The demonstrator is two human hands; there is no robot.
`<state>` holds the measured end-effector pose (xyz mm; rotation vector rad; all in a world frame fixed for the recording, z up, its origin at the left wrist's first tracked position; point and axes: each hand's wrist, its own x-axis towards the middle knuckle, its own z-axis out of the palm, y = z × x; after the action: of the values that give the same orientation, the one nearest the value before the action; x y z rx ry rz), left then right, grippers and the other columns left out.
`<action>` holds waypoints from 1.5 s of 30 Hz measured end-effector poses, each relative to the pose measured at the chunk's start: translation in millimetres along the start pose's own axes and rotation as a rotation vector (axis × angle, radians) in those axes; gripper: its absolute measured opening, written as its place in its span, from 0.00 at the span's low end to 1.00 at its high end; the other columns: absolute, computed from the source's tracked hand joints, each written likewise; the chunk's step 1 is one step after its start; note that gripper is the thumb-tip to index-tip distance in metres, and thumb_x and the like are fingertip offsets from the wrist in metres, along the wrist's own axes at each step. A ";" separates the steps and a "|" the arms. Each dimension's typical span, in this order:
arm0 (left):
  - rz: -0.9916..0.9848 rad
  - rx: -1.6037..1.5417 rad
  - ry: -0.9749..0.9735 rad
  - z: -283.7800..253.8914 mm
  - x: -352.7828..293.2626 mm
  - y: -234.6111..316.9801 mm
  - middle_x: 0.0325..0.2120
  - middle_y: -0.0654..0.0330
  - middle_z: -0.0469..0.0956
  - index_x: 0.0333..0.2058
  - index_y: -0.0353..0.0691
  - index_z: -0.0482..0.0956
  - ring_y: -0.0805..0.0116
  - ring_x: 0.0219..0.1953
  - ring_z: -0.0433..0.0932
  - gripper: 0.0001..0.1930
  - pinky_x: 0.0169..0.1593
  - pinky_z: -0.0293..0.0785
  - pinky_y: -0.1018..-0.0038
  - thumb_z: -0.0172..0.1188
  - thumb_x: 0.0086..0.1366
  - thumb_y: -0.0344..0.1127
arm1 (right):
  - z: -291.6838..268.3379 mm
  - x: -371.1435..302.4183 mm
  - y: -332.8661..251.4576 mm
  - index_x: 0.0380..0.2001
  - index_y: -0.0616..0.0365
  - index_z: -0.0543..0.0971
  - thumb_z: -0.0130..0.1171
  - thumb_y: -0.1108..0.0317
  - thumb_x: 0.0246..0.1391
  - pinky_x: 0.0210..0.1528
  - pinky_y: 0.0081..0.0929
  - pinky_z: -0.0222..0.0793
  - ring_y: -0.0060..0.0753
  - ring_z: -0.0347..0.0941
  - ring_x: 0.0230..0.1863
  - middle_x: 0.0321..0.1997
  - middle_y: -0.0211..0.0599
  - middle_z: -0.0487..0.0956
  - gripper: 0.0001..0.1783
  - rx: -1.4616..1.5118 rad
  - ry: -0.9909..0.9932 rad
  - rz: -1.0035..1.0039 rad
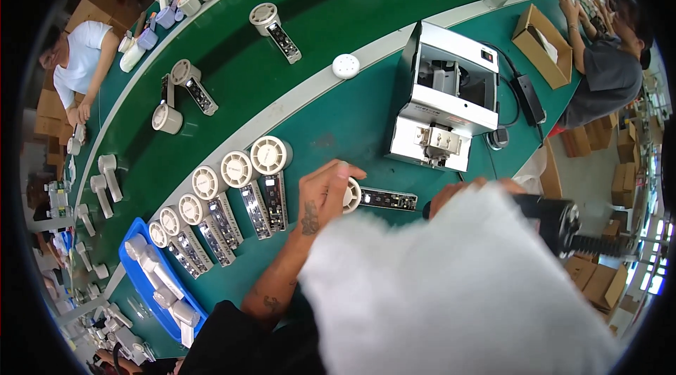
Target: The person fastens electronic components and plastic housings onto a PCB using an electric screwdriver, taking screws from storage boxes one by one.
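My left hand [325, 192] is closed around the round white head of a handheld fan [386, 199]. The fan lies with its handle pointing right, and the bare circuit board in it faces up. Just right of the handle's end, my right hand [451, 195] grips a black electric screwdriver [549, 223]; its dark tip is near the handle. A large blurred white cloth-like thing [443, 290] hides most of that hand and forearm. Left of my left hand, several similar fans [276, 195] lie in a slanting row, their boards exposed.
A white-and-black boxy machine [447, 97] stands ahead, with a black power adapter [527, 99] and an open carton [542, 47] beyond. A blue tray [134, 266] holds fans at left. More fans [274, 30] sit on the green belt [232, 65]. Other people [88, 58] work nearby.
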<state>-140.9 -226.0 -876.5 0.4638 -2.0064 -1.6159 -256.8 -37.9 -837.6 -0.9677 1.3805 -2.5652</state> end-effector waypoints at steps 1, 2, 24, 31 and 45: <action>-0.003 0.006 0.018 -1.5 -1.9 4.8 0.29 0.55 0.81 0.35 0.29 0.84 0.73 0.27 0.75 0.23 0.33 0.70 0.76 0.47 0.78 0.42 | 5.2 -1.0 1.2 0.45 0.62 0.75 0.55 0.31 0.59 0.22 0.41 0.77 0.43 0.77 0.18 0.20 0.47 0.78 0.39 0.012 -0.013 0.008; -0.074 -0.021 0.069 -2.5 -3.4 13.8 0.26 0.54 0.80 0.33 0.28 0.83 0.72 0.25 0.76 0.25 0.31 0.71 0.75 0.44 0.78 0.42 | 10.5 0.1 0.5 0.48 0.62 0.73 0.53 0.28 0.57 0.21 0.40 0.74 0.42 0.75 0.17 0.20 0.45 0.76 0.42 0.055 -0.036 -0.013; 0.115 -0.289 0.251 8.6 -14.1 -10.8 0.26 0.50 0.82 0.32 0.25 0.81 0.67 0.25 0.80 0.25 0.31 0.77 0.73 0.36 0.75 0.37 | 54.9 99.1 -13.4 0.62 0.55 0.62 0.42 0.11 0.47 0.15 0.32 0.65 0.34 0.65 0.12 0.17 0.40 0.69 0.59 -0.195 0.053 0.030; 0.104 -0.134 0.205 -2.8 -12.3 5.6 0.25 0.52 0.82 0.31 0.29 0.82 0.68 0.24 0.81 0.27 0.29 0.77 0.74 0.34 0.76 0.38 | 6.4 39.6 -4.7 0.40 0.62 0.75 0.35 0.19 0.58 0.25 0.37 0.68 0.32 0.67 0.19 0.21 0.40 0.70 0.50 -0.037 -0.175 0.128; 0.097 -0.212 0.206 1.4 -11.2 1.5 0.27 0.51 0.83 0.33 0.27 0.81 0.66 0.26 0.81 0.27 0.31 0.78 0.74 0.34 0.76 0.38 | -19.3 22.5 5.6 0.38 0.68 0.72 0.27 0.21 0.56 0.27 0.33 0.64 0.40 0.64 0.20 0.21 0.45 0.66 0.52 0.033 -0.068 0.212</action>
<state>-132.6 -218.2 -877.3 0.4271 -1.6615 -1.6272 -286.8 -34.9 -838.4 -0.8446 1.3398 -2.3708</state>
